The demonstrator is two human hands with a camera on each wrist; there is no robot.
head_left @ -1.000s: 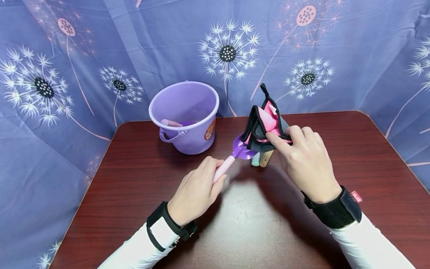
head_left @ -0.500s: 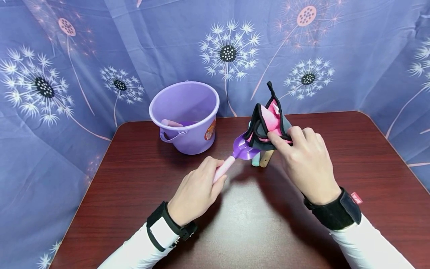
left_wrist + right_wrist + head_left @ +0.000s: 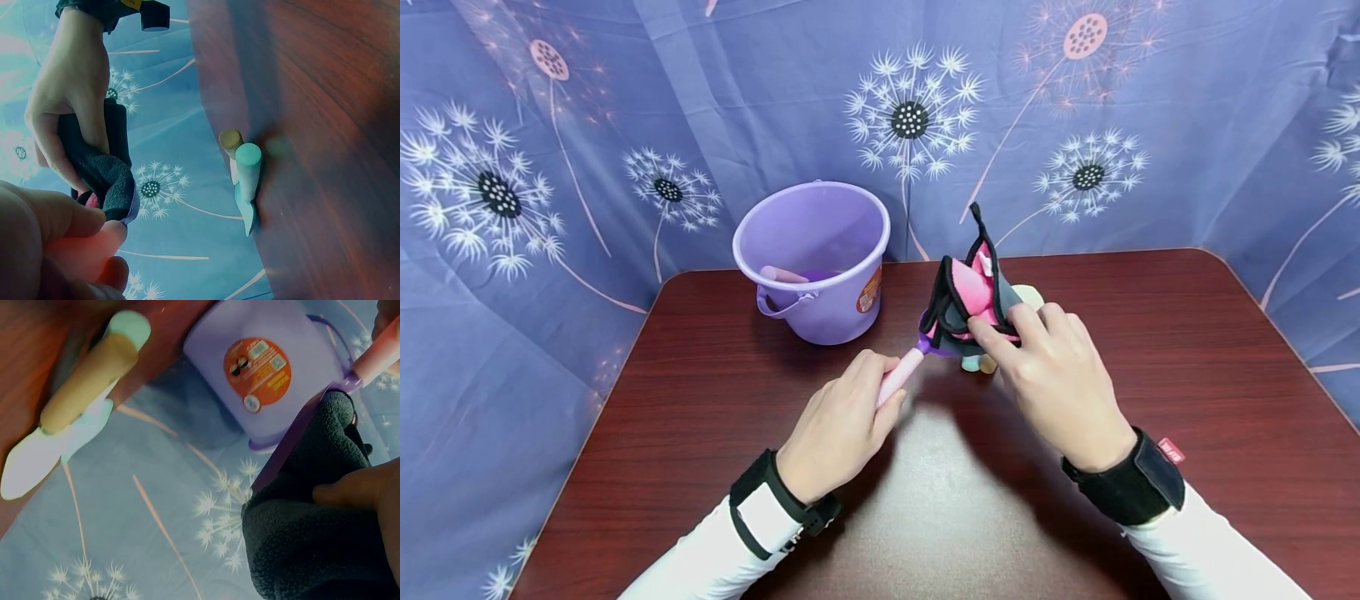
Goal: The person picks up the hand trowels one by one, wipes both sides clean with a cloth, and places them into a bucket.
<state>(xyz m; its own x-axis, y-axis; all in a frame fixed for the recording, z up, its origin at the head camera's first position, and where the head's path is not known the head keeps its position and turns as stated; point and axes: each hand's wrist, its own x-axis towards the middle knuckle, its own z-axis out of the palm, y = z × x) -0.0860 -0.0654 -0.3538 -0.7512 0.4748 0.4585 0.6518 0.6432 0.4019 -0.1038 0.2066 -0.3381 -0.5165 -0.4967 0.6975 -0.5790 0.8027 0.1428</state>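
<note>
Since half a second ago, the person's right hand [image 3: 1063,379] and the folded grey-and-pink plush cloth with black edging [image 3: 972,290] have shifted left and slightly nearer the person, and the cloth now hides most of the scoop that showed earlier. The left hand [image 3: 838,425] and the toy shovel with a purple plastic scoop and a pale pink handle [image 3: 901,375] stay where they were.

The left hand is closed round the pink handle, thumb along its side. The right hand grips the cloth, fingers bent, with the forefinger laid over the black edge; the cloth lies against the purple scoop, its pointed black loop standing up at the back. Both shovel and cloth are held above the dark red-brown wood-grain tabletop [image 3: 700,417].

Beneath them on the tabletop, two small tools lie side by side: one with a mint-green cylindrical handle [image 3: 249,161] and a teal blade, the other with a tan handle [image 3: 87,384] and a pale cream blade [image 3: 30,464].

To the left stands a round lilac plastic bucket [image 3: 827,312], upright, with an orange sticker [image 3: 257,374] on its side and a pink cylindrical handle [image 3: 784,274] inside. Behind hangs a blue fabric sheet [image 3: 760,100] printed with dandelions.
</note>
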